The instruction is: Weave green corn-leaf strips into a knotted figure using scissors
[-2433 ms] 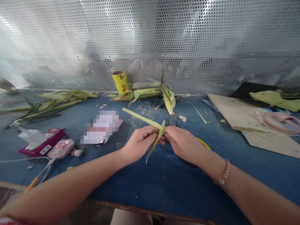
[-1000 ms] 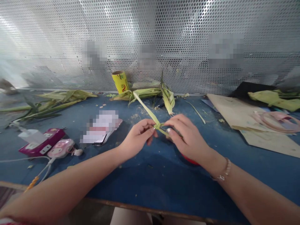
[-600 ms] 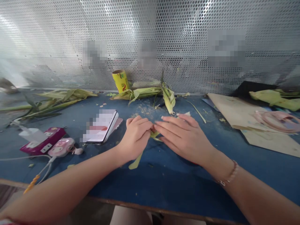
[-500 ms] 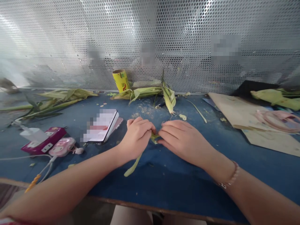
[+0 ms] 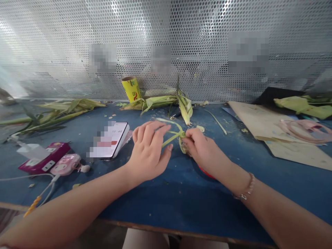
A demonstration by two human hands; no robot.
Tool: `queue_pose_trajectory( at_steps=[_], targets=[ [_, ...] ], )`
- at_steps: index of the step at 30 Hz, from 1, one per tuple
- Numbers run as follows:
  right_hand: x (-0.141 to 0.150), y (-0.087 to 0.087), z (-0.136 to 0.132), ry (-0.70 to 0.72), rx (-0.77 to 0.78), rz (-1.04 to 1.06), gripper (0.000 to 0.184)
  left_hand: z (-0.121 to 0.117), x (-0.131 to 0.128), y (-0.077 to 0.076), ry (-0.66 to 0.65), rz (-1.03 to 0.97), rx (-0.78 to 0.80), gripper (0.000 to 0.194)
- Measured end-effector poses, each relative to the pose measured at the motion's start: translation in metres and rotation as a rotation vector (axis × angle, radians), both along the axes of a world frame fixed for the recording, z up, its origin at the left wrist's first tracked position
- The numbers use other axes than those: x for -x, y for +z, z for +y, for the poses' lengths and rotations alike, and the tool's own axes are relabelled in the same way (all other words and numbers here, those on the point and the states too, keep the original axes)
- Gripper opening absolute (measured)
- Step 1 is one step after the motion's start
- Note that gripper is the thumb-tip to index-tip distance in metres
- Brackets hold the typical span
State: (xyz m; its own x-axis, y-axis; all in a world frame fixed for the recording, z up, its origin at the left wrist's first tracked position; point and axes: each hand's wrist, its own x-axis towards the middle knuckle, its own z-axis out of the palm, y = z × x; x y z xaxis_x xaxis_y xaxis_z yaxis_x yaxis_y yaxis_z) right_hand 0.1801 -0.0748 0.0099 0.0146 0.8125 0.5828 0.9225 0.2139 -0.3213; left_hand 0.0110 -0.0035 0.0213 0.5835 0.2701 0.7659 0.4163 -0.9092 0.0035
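Note:
My right hand [image 5: 204, 148] is closed in a pinch on a small knotted piece of pale green corn husk [image 5: 182, 134], above the middle of the blue table. Thin husk strips fan out from it to the left, and a rounded, paler part hangs below the knot. My left hand [image 5: 150, 148] is just left of it, fingers apart and thumb held away. The strips reach close to its fingertips; whether they touch cannot be made out. Something red [image 5: 207, 172] shows under my right hand, mostly hidden.
Corn husks [image 5: 162, 100] and a yellow tube [image 5: 131, 89] lie by the perforated metal panel [image 5: 166, 34]. To the left are a phone [image 5: 111, 140], a purple power strip [image 5: 48, 159] and a pink case [image 5: 66, 164]. Cardboard [image 5: 254, 121] lies right, near more husks [image 5: 303, 105].
My left hand has opened and drawn away from the husk. My right hand has turned and now pinches the knot. The strips now spread upward and left, and something red shows.

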Motion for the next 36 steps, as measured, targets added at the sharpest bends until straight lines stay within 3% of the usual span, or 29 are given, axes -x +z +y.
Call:
queue_pose_trajectory(
  at_steps=[3, 7, 12, 20, 28, 36],
  targets=[
    [0.005, 0.001, 0.000, -0.021, 0.025, 0.154, 0.008, -0.001, -0.002, -0.002, -0.007, 0.045, 0.030, 0.030],
    [0.018, 0.000, -0.006, 0.071, 0.072, 0.178, 0.004, 0.001, -0.005, -0.006, -0.093, 0.108, 0.083, 0.024],
    [0.020, 0.002, -0.011, 0.162, 0.127, 0.124, 0.010, 0.006, -0.006, -0.009, -0.188, 0.058, 0.192, 0.020],
    [0.011, 0.009, -0.011, 0.118, 0.213, -0.054, 0.014, 0.011, -0.009, -0.009, -0.247, 0.067, 0.393, 0.018],
    [0.006, 0.014, -0.013, 0.150, 0.180, -0.066, 0.018, 0.009, -0.008, -0.007, -0.285, 0.037, 0.434, 0.019],
    [0.004, 0.013, -0.010, 0.138, 0.200, -0.040, 0.021, 0.011, -0.009, -0.004, -0.244, 0.037, 0.434, 0.014]
  ],
)
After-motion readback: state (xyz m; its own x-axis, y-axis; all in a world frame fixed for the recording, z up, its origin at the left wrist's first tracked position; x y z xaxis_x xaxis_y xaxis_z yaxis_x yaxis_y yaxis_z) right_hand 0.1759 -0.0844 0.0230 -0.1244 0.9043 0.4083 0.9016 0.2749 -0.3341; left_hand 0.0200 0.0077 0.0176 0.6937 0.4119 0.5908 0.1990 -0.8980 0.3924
